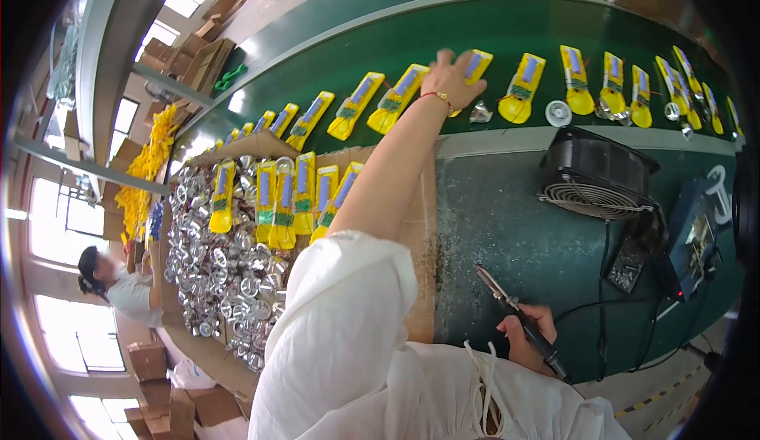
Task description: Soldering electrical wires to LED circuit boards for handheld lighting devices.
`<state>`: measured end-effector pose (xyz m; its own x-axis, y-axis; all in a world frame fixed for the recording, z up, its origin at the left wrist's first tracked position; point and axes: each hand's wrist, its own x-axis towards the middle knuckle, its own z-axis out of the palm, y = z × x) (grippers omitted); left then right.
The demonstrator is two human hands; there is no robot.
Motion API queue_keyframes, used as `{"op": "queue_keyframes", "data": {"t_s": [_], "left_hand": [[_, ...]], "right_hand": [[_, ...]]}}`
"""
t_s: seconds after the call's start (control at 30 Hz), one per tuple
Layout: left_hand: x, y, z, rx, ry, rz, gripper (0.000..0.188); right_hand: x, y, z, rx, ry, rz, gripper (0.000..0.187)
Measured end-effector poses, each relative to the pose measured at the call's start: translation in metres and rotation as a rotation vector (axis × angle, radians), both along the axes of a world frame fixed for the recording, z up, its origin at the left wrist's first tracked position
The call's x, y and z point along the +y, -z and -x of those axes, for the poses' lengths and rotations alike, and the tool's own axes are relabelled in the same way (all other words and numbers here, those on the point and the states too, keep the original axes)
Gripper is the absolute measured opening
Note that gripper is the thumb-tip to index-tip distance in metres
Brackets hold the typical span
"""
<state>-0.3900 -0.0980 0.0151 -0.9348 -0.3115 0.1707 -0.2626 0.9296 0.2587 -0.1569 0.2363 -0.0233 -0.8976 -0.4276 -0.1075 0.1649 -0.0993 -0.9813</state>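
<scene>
My left hand [454, 82] reaches far over the green conveyor belt, its fingers and thumb closed around a yellow flashlight shell [477, 66] with a blue-wrapped cell in it. The fingertips are slightly blurred. Beside that hand, a small silver reflector cup [480, 112] lies on the belt. Low and near my body, my right hand [529, 335] grips a soldering iron [538, 339] by its black handle, its metal tip pointing up and left over the bench. More yellow shells [516, 100] with blue cells and green parts lie in a row along the belt.
Left of my arm, silver reflector cups [229, 274] are heaped on cardboard, with several yellow shells [266, 195] at the heap's edge. A black fan [598, 175] stands right, before a soldering station [697, 238] and cables. A co-worker [131, 290] is at far left, near yellow parts [146, 163].
</scene>
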Motion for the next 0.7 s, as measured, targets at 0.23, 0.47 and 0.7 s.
{"op": "queue_keyframes", "data": {"t_s": [0.23,0.47,0.7], "left_hand": [[0.041,-0.012,-0.146,-0.185,0.049,-0.217,0.061],[0.102,-0.009,-0.334,0.045,-0.105,-0.265,0.067],[0.055,-0.042,-0.435,0.205,-0.533,-0.177,0.032]], "right_hand": [[0.004,-0.005,0.005,-0.067,-0.018,-0.05,0.021],[-0.005,0.005,0.001,0.089,0.031,-0.056,0.017],[-0.009,0.007,0.002,0.247,0.055,-0.059,0.02]]}}
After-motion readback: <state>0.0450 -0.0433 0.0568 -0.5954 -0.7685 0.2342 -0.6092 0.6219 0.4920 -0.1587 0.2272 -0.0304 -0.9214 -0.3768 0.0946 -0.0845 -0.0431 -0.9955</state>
